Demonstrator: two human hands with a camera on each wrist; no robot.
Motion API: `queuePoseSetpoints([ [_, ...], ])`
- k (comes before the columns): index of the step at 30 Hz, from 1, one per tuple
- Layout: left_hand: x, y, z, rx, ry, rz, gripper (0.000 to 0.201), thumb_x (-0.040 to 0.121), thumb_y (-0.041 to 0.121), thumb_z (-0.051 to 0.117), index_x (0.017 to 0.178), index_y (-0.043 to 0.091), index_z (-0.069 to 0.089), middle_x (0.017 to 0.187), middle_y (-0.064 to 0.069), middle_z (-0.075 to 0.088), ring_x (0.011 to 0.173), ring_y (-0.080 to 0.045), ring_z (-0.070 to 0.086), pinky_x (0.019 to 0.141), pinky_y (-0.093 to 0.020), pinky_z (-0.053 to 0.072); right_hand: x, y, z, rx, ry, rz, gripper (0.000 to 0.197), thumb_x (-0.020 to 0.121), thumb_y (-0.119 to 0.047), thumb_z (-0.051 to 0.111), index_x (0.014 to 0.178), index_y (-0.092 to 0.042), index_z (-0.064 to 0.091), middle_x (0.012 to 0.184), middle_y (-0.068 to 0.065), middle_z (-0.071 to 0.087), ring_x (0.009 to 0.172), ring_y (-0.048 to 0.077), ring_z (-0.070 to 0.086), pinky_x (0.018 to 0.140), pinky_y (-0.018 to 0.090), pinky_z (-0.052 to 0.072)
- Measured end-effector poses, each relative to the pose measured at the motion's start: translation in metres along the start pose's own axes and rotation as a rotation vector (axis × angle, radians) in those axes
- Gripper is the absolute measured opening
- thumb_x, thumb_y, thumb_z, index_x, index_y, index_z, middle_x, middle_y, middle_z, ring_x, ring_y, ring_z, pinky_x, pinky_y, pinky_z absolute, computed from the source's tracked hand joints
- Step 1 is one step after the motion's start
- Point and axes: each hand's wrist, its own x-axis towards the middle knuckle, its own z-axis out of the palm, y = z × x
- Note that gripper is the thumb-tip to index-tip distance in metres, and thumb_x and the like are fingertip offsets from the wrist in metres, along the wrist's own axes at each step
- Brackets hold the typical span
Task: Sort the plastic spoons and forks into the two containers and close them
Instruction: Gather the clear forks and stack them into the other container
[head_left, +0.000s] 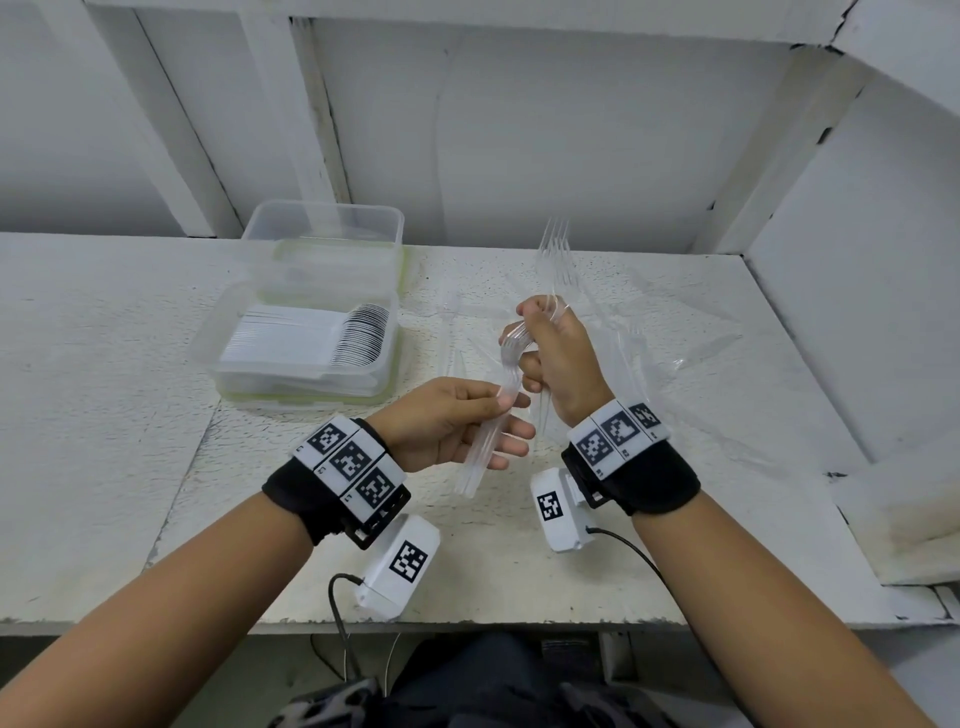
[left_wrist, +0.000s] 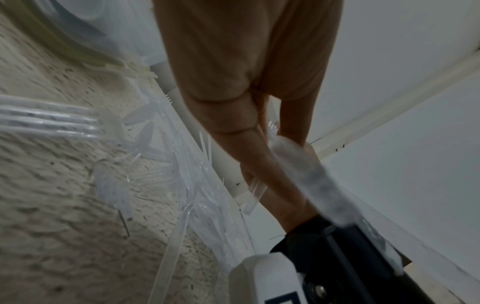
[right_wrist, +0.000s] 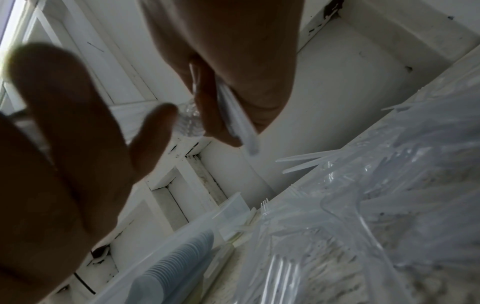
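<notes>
forks being bundled before boxing

the right hand is fisted round a bunch of clear plastic forks, tines up, likely so they nest. the left hand pinches a second clear fork bundle between thumb and fingers, apparently to add it. loose clear forks lie toward the right edge of the white bench. the clear rectangular container of stacked white spoons sits open near the left edge; an empty clear container stands behind it at the back edge, presumably for the forks.
</notes>
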Motion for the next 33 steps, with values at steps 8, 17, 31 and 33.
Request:
queuePoseSetpoints([
  [8, 0.002, -0.001, -0.006, 0.028, 0.223, 0.139, 0.010, 0.092, 0.011, 0.053, 0.092, 0.005, 0.060, 0.078, -0.008, 0.071, 0.068, -0.016, 0.070, 0.064, -0.028, 0.059, -0.005, 0.007, -0.009, -0.218, 0.064, -0.029, 0.024, 0.101, -0.034, 0.033, 0.123, -0.024, 0.031, 0.097, 0.000, 0.054, 0.039, 0.001, 0.033, 0.036, 0.014, 0.029],
  [17, 0.005, -0.006, -0.009, -0.071, 0.404, 0.235, 0.009, 0.093, 0.012, 0.053, 0.097, 0.007, 0.059, 0.097, -0.011, 0.068, 0.086, -0.018, 0.068, 0.074, -0.034, 0.058, -0.021, 0.027, 0.002, -0.277, 0.013, -0.106, 0.018, 0.099, -0.021, 0.042, 0.115, -0.025, 0.049, 0.075, -0.004, 0.052, 0.064, 0.005, 0.048, 0.057, 0.019, 0.039],
  [31, 0.004, -0.007, -0.004, -0.113, 0.331, 0.282, 0.021, 0.094, 0.010, 0.050, 0.106, -0.002, 0.062, 0.092, -0.009, 0.070, 0.078, -0.016, 0.070, 0.065, -0.029, 0.057, -0.030, 0.036, 0.026, -0.325, 0.062, -0.225, 0.022, 0.098, -0.015, 0.043, 0.115, -0.014, 0.057, 0.106, -0.002, 0.047, 0.082, -0.003, 0.050, 0.068, 0.001, 0.040],
  [33, 0.004, -0.006, -0.003, -0.110, 0.322, 0.282, 0.019, 0.093, 0.010, 0.051, 0.103, -0.002, 0.062, 0.087, -0.008, 0.070, 0.075, -0.015, 0.070, 0.063, -0.028, 0.057, -0.030, 0.037, 0.026, -0.320, 0.072, -0.230, 0.021, 0.097, -0.013, 0.044, 0.112, -0.013, 0.059, 0.110, -0.002, 0.040, 0.088, -0.002, 0.048, 0.069, -0.003, 0.039],
])
